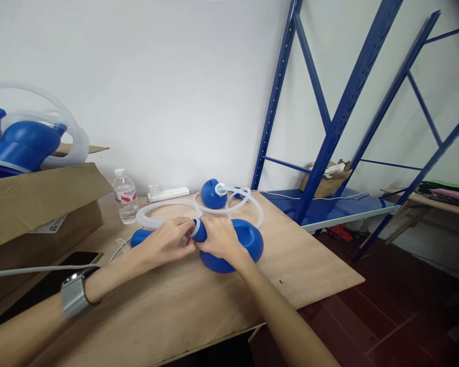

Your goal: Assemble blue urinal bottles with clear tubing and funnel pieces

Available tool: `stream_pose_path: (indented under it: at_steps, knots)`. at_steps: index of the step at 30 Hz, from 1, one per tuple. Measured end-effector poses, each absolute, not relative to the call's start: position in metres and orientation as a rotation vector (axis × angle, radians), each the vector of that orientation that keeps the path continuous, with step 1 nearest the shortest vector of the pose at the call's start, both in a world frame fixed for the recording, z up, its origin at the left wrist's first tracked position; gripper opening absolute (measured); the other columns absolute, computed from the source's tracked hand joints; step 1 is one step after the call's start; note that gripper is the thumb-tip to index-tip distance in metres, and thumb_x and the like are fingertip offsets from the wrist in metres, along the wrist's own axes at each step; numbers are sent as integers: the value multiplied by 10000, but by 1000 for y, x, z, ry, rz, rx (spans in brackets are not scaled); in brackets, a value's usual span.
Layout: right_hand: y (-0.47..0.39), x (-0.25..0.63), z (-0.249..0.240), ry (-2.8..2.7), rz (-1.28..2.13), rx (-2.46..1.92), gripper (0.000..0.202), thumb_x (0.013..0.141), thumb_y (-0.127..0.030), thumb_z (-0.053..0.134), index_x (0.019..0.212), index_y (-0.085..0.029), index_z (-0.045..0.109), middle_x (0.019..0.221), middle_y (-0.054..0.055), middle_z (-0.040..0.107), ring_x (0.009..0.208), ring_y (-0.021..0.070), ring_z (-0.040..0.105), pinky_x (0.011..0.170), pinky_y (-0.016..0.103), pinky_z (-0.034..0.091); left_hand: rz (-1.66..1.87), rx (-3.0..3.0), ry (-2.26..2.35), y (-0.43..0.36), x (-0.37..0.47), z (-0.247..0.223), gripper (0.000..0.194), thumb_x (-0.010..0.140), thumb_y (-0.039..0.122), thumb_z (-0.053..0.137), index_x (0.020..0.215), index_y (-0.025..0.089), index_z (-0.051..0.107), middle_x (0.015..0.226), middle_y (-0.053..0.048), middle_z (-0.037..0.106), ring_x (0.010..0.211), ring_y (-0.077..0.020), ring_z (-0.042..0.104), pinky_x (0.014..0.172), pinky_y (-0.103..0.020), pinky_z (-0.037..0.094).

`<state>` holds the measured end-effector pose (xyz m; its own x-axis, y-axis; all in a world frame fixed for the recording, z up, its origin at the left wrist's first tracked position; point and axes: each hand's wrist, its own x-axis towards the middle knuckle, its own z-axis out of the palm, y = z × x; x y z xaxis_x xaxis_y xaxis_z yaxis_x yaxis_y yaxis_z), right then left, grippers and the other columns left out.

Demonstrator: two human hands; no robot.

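A blue plastic bottle lies on the wooden table, its neck pointing left. My right hand is closed round the bottle near the neck. At the mouth, the fingers of my left hand pinch a blue cap with a white ring. Fingers hide part of the cap, and I cannot make out how it sits on the neck. A translucent white tube lies coiled behind my hands. Another blue part shows just left of my left hand, partly covered by it.
A second blue bottle with a white cap and tube stands behind. On the left are a cardboard box of blue bottles, a water bottle and a phone. A power strip lies by the wall; blue shelving is right.
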<state>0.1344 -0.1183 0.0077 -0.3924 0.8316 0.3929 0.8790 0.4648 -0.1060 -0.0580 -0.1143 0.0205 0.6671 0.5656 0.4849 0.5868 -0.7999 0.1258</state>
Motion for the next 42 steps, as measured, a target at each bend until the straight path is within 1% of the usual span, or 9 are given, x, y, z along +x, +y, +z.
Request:
stream_pose_path:
  at_steps: [4, 8, 14, 19, 24, 27, 29, 37, 42]
  knots:
    - [-119, 133, 8, -2325, -165, -1466, 433, 844, -537, 653, 1106, -194, 629, 998, 121, 755, 908, 311, 703, 738, 352, 459, -835, -2719, -977, -118, -52, 12, 136, 733, 129, 514, 783, 229, 437, 763, -17, 578, 695, -183, 548, 658, -292, 409]
    - [-118, 134, 7, -2323, -208, -1475, 415, 806, -474, 695, 1110, -199, 626, 990, 110, 758, 891, 310, 707, 734, 354, 460, -802, -2637, -933, -115, -53, 9, 152, 741, 90, 474, 812, 223, 457, 808, -49, 593, 746, -212, 558, 682, -318, 426]
    - [-118, 134, 8, -2313, -172, -1453, 514, 775, -473, 748, 1189, -197, 618, 1110, 121, 750, 980, 318, 699, 794, 371, 479, -698, -2628, -804, -107, -71, 34, 175, 761, 60, 464, 821, 208, 535, 821, -55, 596, 762, -215, 558, 696, -319, 418]
    - [-116, 139, 9, -2338, -187, -1440, 469, 804, -470, 730, 1171, -197, 624, 1116, 119, 754, 963, 327, 707, 765, 370, 473, -825, -2538, -999, -100, -92, 48, 217, 824, 81, 429, 886, 197, 602, 874, -56, 646, 754, -198, 580, 678, -300, 403]
    - [-103, 169, 12, -2357, -250, -1499, 485, 867, -477, 684, 1246, -182, 614, 1096, 128, 758, 984, 333, 711, 783, 358, 457, -597, -2702, -1297, -109, -108, 21, 195, 784, 113, 474, 880, 207, 616, 885, -42, 677, 753, -198, 608, 660, -294, 386]
    - [-93, 186, 15, -2377, -270, -1509, 627, 915, -539, 637, 1416, -183, 508, 1102, 134, 756, 995, 337, 713, 804, 361, 451, -538, -2780, -1482, -124, -112, -1, 207, 802, 116, 472, 906, 220, 616, 871, -25, 692, 769, -196, 626, 682, -295, 394]
    - [-90, 189, 16, -2394, -262, -1516, 672, 921, -580, 623, 1448, -189, 477, 1088, 130, 758, 990, 339, 715, 802, 357, 450, -541, -2849, -1542, -134, -113, -13, 216, 811, 115, 473, 933, 226, 612, 897, -20, 700, 801, -195, 641, 700, -295, 405]
    - [-104, 159, 15, -2392, -213, -1539, 603, 909, -595, 630, 1348, -194, 531, 1117, 141, 739, 1008, 341, 696, 812, 362, 450, -532, -3221, -1205, -158, -111, -42, 262, 820, 112, 508, 1014, 231, 638, 1029, -44, 707, 948, -213, 665, 852, -321, 485]
    - [-107, 158, 31, -2539, -115, -1464, 573, 867, -572, 694, 1283, -195, 577, 1147, 141, 730, 1005, 329, 689, 811, 354, 442, -569, -3289, -1126, -160, -118, -44, 366, 801, 196, 652, 1162, 251, 641, 1150, -38, 708, 1058, -234, 668, 963, -339, 494]
